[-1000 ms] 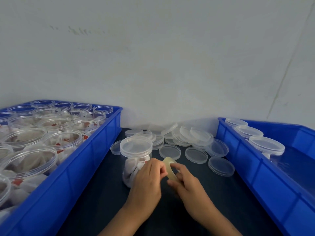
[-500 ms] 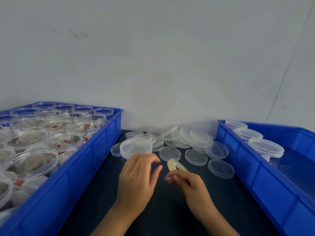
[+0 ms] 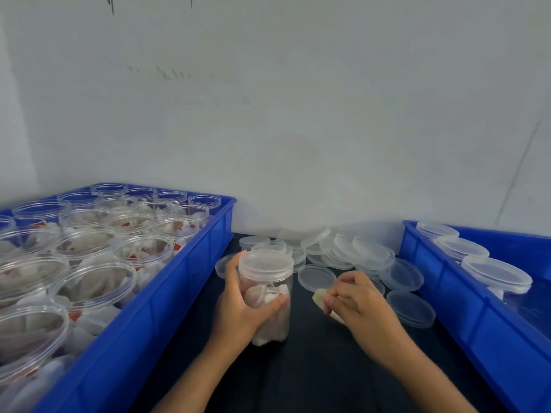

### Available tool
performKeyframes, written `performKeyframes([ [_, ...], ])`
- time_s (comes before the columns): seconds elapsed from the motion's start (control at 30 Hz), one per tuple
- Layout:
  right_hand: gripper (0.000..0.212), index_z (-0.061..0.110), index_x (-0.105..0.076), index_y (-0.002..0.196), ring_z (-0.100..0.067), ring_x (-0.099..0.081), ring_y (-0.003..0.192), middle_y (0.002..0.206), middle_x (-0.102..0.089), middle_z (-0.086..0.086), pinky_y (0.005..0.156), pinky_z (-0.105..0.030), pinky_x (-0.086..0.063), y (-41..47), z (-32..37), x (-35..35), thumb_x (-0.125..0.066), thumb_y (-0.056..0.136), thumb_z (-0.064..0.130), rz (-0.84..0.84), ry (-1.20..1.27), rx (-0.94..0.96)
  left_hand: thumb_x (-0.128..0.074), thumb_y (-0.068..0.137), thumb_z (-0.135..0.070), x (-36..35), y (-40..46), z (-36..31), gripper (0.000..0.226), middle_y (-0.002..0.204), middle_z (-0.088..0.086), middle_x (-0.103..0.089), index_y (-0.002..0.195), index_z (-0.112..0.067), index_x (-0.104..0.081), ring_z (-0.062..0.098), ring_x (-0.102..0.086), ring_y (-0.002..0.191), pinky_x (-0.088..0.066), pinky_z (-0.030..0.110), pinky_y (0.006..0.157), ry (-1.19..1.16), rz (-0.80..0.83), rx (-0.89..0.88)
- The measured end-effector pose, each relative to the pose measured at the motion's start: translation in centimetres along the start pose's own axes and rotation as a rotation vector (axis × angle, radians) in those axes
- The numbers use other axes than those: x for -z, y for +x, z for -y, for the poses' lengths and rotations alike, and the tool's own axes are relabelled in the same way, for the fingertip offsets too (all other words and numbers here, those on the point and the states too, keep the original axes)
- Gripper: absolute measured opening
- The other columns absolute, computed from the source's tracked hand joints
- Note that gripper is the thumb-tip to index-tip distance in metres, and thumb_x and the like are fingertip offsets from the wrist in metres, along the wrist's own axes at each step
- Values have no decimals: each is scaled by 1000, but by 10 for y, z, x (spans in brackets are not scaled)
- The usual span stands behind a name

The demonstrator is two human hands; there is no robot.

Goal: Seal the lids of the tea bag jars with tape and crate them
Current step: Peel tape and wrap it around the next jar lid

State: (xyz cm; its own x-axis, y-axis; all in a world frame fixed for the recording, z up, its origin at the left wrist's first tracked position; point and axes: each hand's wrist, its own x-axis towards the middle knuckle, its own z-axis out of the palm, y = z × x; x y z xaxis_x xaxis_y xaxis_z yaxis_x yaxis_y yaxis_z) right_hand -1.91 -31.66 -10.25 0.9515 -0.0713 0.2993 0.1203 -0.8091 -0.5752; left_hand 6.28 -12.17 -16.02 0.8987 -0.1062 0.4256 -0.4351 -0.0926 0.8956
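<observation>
1. While most of the view is taken up by a pale wall [image 3: 298,114], a blue crate on the left [image 3: 167,308] is sitting on the dark table [image 3: 313,368], and it is holding rows of open jars [image 3: 92,281] with white tea bags inside and no lids on.
2. Just beside that crate's right wall, the left hand [image 3: 241,311] is gripping a clear jar [image 3: 268,296] around its body, fingers behind it and thumb curling across the front.
3. That jar is standing upright on the table with its translucent lid [image 3: 266,263] on top and white tea bags showing through the wall.
4. Behind the jar, near the wall, a heap of loose lids [image 3: 351,254] is lying on the table, some overlapping and some flat and apart.
5. To the right of the jar and apart from it, the right hand [image 3: 360,308] is resting low over the table with its fingers curling down around a tape roll [image 3: 320,296]; only the roll's yellowish edge is showing at the fingertips.
6. Farther right, a second blue crate [image 3: 465,317] is holding lidded jars [image 3: 495,272] in a row along its near wall.
</observation>
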Motion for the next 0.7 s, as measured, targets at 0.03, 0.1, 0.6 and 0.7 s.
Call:
performKeyframes([
  [0.03,27,29,-63,69,0,-53,98,116,-41,25,89,-31,-47,4,5,6,-56,94,38,68,-28,5,-85,51,-57,0,0,-2,105,127,-15,-58,141,-37,-33,0,-57,115,-48,27,97,-20,16,23],
  [0.1,27,28,-65,70,-6,-57,103,129,-35,28,94,-35,-45,11,14,16,-55,94,38,154,-106,49,-80,51,-72,0,-1,-6,110,124,-11,-61,144,-39,-31,4,-61,110,-52,34,95,-21,44,62],
  [0.6,33,23,-64,72,0,-55,100,131,-44,30,90,-32,-44,26,52,27,-48,98,35,135,-285,123,-66,55,-77,-9,-3,-17,81,118,-23,-59,125,-57,-30,-2,-59,106,-50,31,92,112,146,104],
  [0.7,33,27,-60,69,-1,-54,103,128,-45,29,89,-31,-45,24,55,23,-48,98,37,125,-284,115,-59,53,-82,-13,-7,-20,76,112,-27,-55,117,-58,-24,-7,-56,97,-48,20,78,203,80,84],
])
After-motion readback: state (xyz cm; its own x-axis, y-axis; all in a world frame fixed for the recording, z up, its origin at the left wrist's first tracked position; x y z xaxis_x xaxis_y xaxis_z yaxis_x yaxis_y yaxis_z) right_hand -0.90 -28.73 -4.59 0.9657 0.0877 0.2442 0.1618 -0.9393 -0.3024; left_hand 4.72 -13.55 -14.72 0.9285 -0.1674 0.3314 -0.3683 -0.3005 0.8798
